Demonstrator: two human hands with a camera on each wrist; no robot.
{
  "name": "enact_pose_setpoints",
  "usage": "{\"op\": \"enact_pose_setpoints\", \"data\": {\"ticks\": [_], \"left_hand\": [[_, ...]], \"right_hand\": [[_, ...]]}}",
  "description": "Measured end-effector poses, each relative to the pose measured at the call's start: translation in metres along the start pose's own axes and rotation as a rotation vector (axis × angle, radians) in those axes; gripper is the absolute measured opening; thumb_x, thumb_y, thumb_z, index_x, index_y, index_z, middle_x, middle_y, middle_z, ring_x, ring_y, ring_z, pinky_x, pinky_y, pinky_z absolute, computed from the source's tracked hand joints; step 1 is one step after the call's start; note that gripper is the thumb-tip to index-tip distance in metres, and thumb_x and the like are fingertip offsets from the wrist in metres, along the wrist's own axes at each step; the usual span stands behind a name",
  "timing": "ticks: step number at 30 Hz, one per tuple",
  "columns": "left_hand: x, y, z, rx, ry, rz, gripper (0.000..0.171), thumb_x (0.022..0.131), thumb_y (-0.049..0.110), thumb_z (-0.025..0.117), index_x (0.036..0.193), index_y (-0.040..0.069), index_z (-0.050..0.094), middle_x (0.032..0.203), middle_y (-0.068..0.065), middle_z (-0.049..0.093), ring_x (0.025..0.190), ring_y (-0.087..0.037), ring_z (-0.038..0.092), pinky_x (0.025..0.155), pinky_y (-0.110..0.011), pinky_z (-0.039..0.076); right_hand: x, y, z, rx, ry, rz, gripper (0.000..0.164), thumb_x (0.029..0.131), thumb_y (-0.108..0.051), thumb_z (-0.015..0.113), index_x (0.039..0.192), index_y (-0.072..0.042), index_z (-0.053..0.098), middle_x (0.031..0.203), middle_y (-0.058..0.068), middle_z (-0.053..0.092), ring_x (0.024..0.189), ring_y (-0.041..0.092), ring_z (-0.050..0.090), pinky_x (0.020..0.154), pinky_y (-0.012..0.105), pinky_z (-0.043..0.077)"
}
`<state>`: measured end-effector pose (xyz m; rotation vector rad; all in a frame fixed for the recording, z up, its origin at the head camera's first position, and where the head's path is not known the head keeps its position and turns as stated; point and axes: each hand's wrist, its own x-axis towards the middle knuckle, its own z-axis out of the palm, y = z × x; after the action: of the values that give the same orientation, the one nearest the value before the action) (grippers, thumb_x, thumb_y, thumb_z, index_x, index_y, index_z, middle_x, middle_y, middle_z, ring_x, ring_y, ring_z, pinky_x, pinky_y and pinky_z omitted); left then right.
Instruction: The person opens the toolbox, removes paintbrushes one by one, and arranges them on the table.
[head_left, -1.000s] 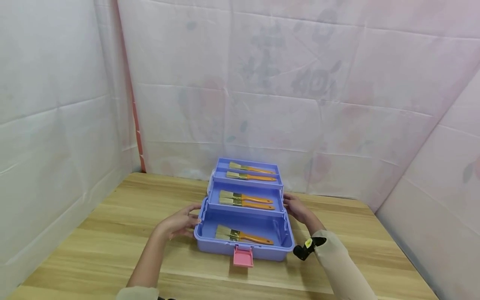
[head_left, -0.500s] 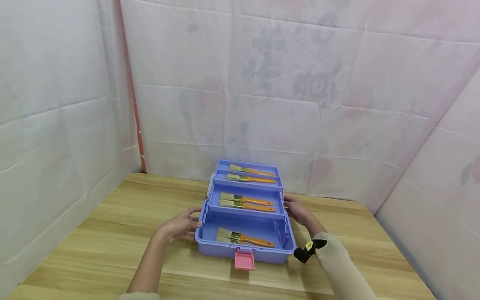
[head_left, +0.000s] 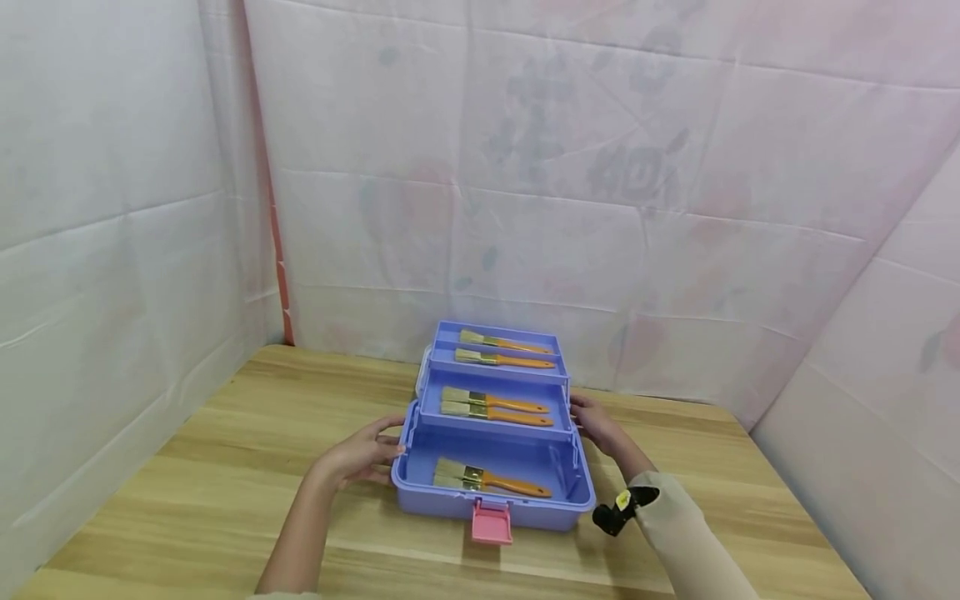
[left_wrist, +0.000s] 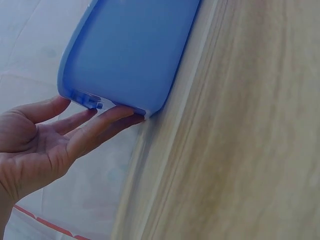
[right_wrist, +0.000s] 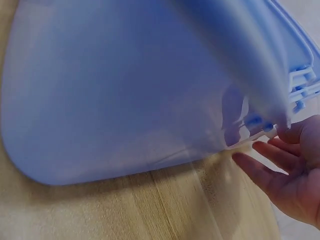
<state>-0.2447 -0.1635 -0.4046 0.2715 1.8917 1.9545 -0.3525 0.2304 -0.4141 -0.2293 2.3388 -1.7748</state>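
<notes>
A blue-purple cantilever toolbox lies opened on the table, its trays stepped up toward the back. Two paintbrushes rest in the top tray and two more paintbrushes in the middle tray. At the bottom lies a paintbrush with overlapping bristles. A pink latch hangs down in front. My left hand touches the left side, thumb at the rim and fingers nearly straight along the wall, as the left wrist view shows. On the right side my right hand has its thumb at the hinge area, fingers spread.
The toolbox stands on a wooden table. White sheeting rises behind and at both sides, with a red strip at the left corner. A black wrist device is on my right sleeve.
The toolbox has shifted very slightly toward me and to the right in the head view, and both hands have moved along with it. The paintbrushes keep their places in the trays.
</notes>
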Motion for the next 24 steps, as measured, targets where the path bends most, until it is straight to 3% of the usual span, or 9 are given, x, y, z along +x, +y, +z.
{"op": "enact_pose_setpoints", "data": {"ticks": [2, 5, 8, 9, 12, 19, 24], "left_hand": [[0.001, 0.0, 0.0, 0.002, 0.002, 0.002, 0.056, 0.093, 0.003, 0.049, 0.141, -0.003, 0.02, 0.129, -0.039, 0.034, 0.104, -0.043, 0.052, 0.074, -0.048, 0.05], [0.001, 0.0, -0.001, 0.006, 0.003, 0.004, 0.057, 0.093, 0.003, 0.05, 0.141, -0.004, 0.02, 0.13, -0.039, 0.033, 0.104, -0.043, 0.052, 0.073, -0.048, 0.05], [0.001, -0.002, -0.001, 0.006, -0.002, 0.004, 0.057, 0.093, 0.003, 0.05, 0.14, -0.004, 0.019, 0.131, -0.039, 0.032, 0.103, -0.043, 0.052, 0.073, -0.048, 0.05], [0.001, -0.002, -0.001, 0.005, -0.003, 0.004, 0.057, 0.093, 0.003, 0.05, 0.14, -0.004, 0.019, 0.131, -0.039, 0.032, 0.103, -0.043, 0.052, 0.073, -0.048, 0.05], [0.0, -0.005, 0.0, -0.002, -0.003, 0.004, 0.058, 0.093, 0.003, 0.051, 0.14, -0.004, 0.019, 0.131, -0.039, 0.032, 0.103, -0.042, 0.053, 0.074, -0.048, 0.05], [-0.001, -0.005, 0.001, -0.009, 0.003, 0.003, 0.058, 0.092, 0.004, 0.051, 0.141, -0.004, 0.02, 0.131, -0.039, 0.032, 0.103, -0.043, 0.052, 0.074, -0.048, 0.05], [0.0, -0.003, 0.0, -0.005, 0.013, 0.006, 0.057, 0.093, 0.004, 0.05, 0.141, -0.003, 0.02, 0.131, -0.039, 0.032, 0.104, -0.044, 0.052, 0.074, -0.049, 0.05]], "right_hand": [[0.011, 0.016, -0.01, 0.023, -0.01, -0.099, 0.042, 0.096, -0.017, 0.045, 0.129, 0.009, 0.041, 0.112, 0.023, 0.055, 0.09, 0.023, 0.059, 0.076, 0.036, 0.05], [0.011, 0.014, -0.014, 0.0, 0.048, -0.181, 0.039, 0.093, -0.016, 0.052, 0.121, 0.011, 0.047, 0.108, 0.022, 0.056, 0.092, 0.028, 0.058, 0.076, 0.039, 0.051], [0.002, -0.005, -0.014, -0.08, 0.144, -0.229, 0.032, 0.092, -0.01, 0.052, 0.115, 0.012, 0.051, 0.108, 0.026, 0.057, 0.095, 0.032, 0.057, 0.076, 0.038, 0.051], [-0.011, -0.025, -0.008, -0.142, 0.206, -0.191, 0.032, 0.092, -0.005, 0.05, 0.116, 0.016, 0.048, 0.11, 0.03, 0.055, 0.098, 0.035, 0.055, 0.078, 0.041, 0.051], [-0.025, -0.048, -0.008, -0.22, 0.244, -0.252, 0.028, 0.091, 0.001, 0.049, 0.113, 0.018, 0.049, 0.107, 0.032, 0.056, 0.095, 0.034, 0.058, 0.074, 0.037, 0.052], [-0.044, -0.083, -0.008, -0.408, 0.217, -0.405, 0.028, 0.089, 0.003, 0.054, 0.115, 0.013, 0.051, 0.104, 0.031, 0.058, 0.092, 0.038, 0.059, 0.071, 0.031, 0.053], [-0.058, -0.103, 0.006, -0.599, 0.109, -0.518, 0.024, 0.087, 0.001, 0.059, 0.11, 0.007, 0.057, 0.098, 0.019, 0.064, 0.088, 0.032, 0.061, 0.07, 0.036, 0.053]]}}
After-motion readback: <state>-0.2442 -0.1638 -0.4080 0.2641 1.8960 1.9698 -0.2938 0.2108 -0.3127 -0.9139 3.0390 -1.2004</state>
